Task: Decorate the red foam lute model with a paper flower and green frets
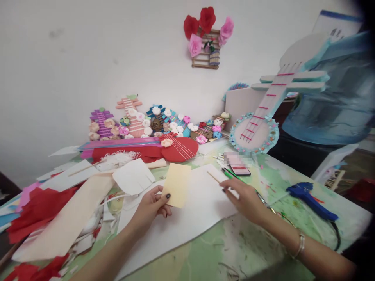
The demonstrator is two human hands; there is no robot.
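Paper (178, 181), pale yellow and rectangular, is held at its lower left edge by the left hand (154, 203), thumb flat on the face and fingers behind. The pinch is closed and light; taking only the edge probably leaves most of the surface free and unbent. The sheet is tilted over a large white board (202, 220), which seems to serve as a clean working surface above the stained green tabletop (202, 257).

The right hand (244, 199) reaches over the board's right side, thumb and forefinger nearly together on the near end of a thin wooden stick (213, 176). Gripped there, the stick's length points away from the fingers, presumably so its far tip stays usable.

A blue hot glue gun (313, 201) lies beyond the right forearm, likely set aside there to be handy. Red crepe paper (43, 208) and offcuts crowd the left. A white model lute (271, 95) leans toward a water jug (328, 97), perhaps propped because of its tall neck.
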